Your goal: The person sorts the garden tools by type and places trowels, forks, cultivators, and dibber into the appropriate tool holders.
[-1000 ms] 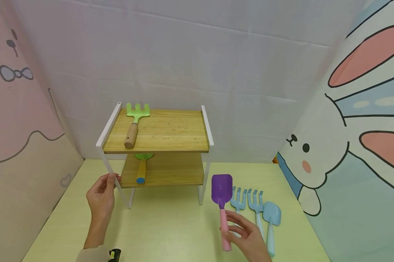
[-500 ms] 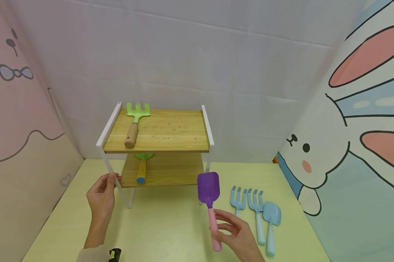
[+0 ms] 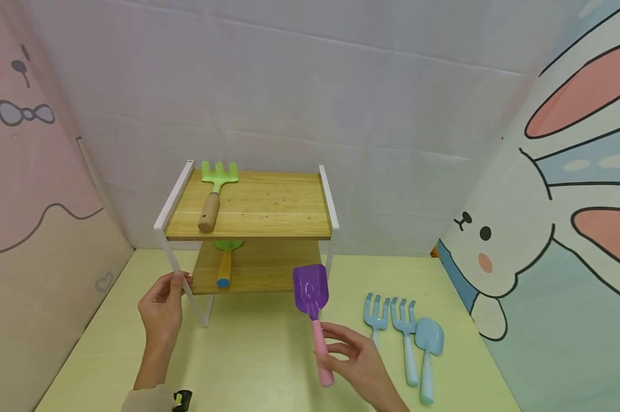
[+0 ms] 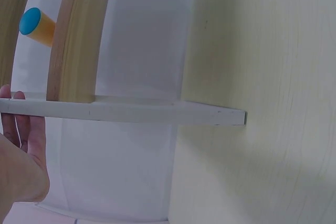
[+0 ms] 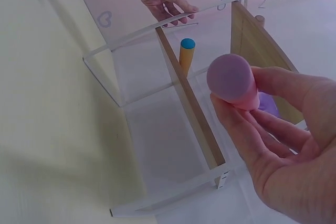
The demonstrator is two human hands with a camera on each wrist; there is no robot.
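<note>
My right hand [image 3: 355, 361] pinches the pink handle of a toy shovel [image 3: 311, 289] with a purple blade, held blade up in front of the shelf's right side. In the right wrist view the handle's round end [image 5: 229, 76] points at the camera. My left hand [image 3: 161, 306] grips the white left leg of a two-tier wooden shelf [image 3: 273, 206], its fingers behind the frame [image 4: 131, 111] in the left wrist view. A green toy rake [image 3: 210, 209] with a wooden handle lies on the top tier's left. Below it, a tool with a yellow handle [image 3: 224, 269] and green head lies on the lower tier.
Two light blue toy rakes [image 3: 375, 315] [image 3: 405, 326] and a light blue shovel [image 3: 429, 337] lie side by side on the table [image 3: 258, 355], right of my right hand. A white curtain [image 3: 392, 114] hangs behind the shelf, with cartoon-printed panels [image 3: 516, 246] at the sides.
My right hand has carried the purple and pink shovel leftward, from beside the blue rakes to in front of the shelf's right side. The left hand has stayed on the shelf leg.
</note>
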